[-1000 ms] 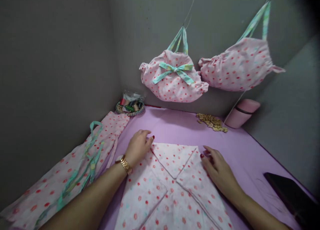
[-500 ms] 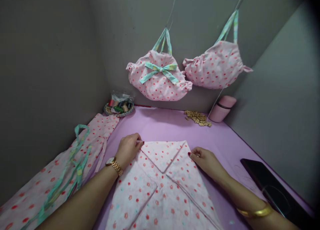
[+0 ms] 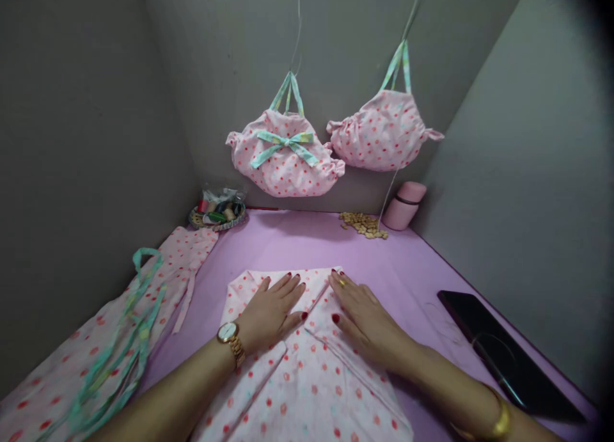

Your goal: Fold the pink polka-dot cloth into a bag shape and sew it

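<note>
- Cloth (image 3: pixel 307 391) lay directly under my hands, dotted pink, spread on the purple table (image 3: pixel 288 237) and running back from my palms toward me.
- Its folding was partly made, as I judged it: a top flap (image 3: pixel 314 279) came down to a point between my hands, and slanting fold edges ran from below my palms toward me, one on each side.
- The corner beyond my left fingertips stood out past the flap, not squared with it. I could see neither pins nor stitches holding the folds, so they seemed only laid in place; how much was left I could not tell.
- My left hand (image 3: pixel 271 314) rested palm down, its fingers spread and pointing away from me over the flap, thumb stretched toward the right hand.
- My right hand (image 3: pixel 369 320) lay slanted inward, palm down, fingertips at the top right corner and thumb apart from them.
- Neither hand pinched anything; both were flat and unclenched, pressing lightly, I judged, with a gap between them.
- Both forearms came in from below and converged, with the watch (image 3: pixel 228 332) behind my left hand and the bangle (image 3: pixel 501 419) farther behind my right.
</note>
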Demonstrator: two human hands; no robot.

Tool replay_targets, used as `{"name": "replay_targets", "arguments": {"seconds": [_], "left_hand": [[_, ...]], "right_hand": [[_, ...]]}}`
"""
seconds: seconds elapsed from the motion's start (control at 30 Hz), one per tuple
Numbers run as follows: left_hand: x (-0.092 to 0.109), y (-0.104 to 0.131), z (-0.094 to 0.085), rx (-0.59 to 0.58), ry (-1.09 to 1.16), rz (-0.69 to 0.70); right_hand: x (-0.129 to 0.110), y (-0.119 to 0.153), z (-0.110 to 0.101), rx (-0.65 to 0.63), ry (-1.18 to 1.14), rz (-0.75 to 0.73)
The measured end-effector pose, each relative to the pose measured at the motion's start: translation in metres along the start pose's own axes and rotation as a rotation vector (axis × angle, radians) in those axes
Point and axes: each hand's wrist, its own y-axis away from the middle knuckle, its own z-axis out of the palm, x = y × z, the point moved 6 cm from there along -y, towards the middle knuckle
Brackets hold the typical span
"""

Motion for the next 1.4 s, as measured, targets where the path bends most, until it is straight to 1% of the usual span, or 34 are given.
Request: {"name": "replay_targets", "arguments": {"seconds": [0.03, 0.1, 0.17, 0.23, 0.27, 0.33, 0.4, 0.47, 0.5, 0.57, 0.63, 0.7, 0.77, 0.83, 0.93, 1.0, 1.1, 1.23, 1.33, 1.4], "left_hand": [[0.000, 0.000, -0.002, 0.009, 0.021, -0.001], [-0.001, 0.000, -0.010, 0.032, 0.104, -0.006], [-0.006, 0.006, -0.023, 0.104, 0.224, -0.045], [-0.012, 0.021, -0.038, 0.179, 0.279, -0.086], [-0.013, 0.031, -0.043, 0.189, 0.283, -0.093], [-0.008, 0.054, -0.048, 0.150, 0.257, -0.091], [0.003, 0.079, -0.047, 0.081, 0.220, -0.102], [0.014, 0.103, -0.044, 0.032, 0.185, -0.138], [0.020, 0.115, -0.043, 0.021, 0.174, -0.160], [0.028, 0.137, -0.041, 0.019, 0.173, -0.212], [0.033, 0.160, -0.038, 0.032, 0.200, -0.279], [0.036, 0.182, -0.033, 0.033, 0.235, -0.341], [0.038, 0.200, -0.025, 0.034, 0.264, -0.398], [0.038, 0.214, -0.018, 0.065, 0.289, -0.464], [0.038, 0.222, -0.013, 0.122, 0.317, -0.541], [0.039, 0.222, -0.011, 0.141, 0.326, -0.566], [0.041, 0.221, -0.009, 0.158, 0.318, -0.580], [0.043, 0.220, -0.007, 0.177, 0.263, -0.590], [0.044, 0.220, -0.006, 0.222, 0.203, -0.598], [0.044, 0.221, -0.004, 0.262, 0.141, -0.600]], "right_hand": [[-0.002, -0.008, 0.001, -0.003, 0.019, -0.016], [-0.004, -0.020, 0.008, -0.032, 0.043, -0.039], [-0.003, -0.025, 0.018, -0.040, 0.060, -0.053], [-0.005, -0.021, 0.022, 0.008, 0.071, -0.054], [-0.008, -0.017, 0.021, 0.045, 0.074, -0.063], [-0.023, -0.006, 0.015, 0.115, 0.040, -0.139], [-0.049, 0.005, 0.006, 0.161, -0.026, -0.291], [-0.076, 0.014, 0.002, 0.164, -0.060, -0.422], [-0.089, 0.017, 0.003, 0.140, -0.064, -0.474], [-0.106, 0.019, 0.014, 0.052, -0.060, -0.542], [-0.112, 0.018, 0.028, -0.049, -0.063, -0.560], [-0.111, 0.017, 0.038, -0.094, -0.075, -0.544], [-0.109, 0.015, 0.039, -0.065, -0.100, -0.517], [-0.110, 0.013, 0.033, 0.005, -0.136, -0.501], [-0.119, 0.009, 0.022, 0.076, -0.175, -0.500], [-0.128, 0.007, 0.019, 0.075, -0.185, -0.517], [-0.134, 0.006, 0.022, 0.050, -0.208, -0.533], [-0.127, 0.006, 0.031, 0.082, -0.254, -0.499], [-0.121, 0.006, 0.037, 0.114, -0.266, -0.489], [-0.121, 0.006, 0.037, 0.129, -0.238, -0.481]]}}
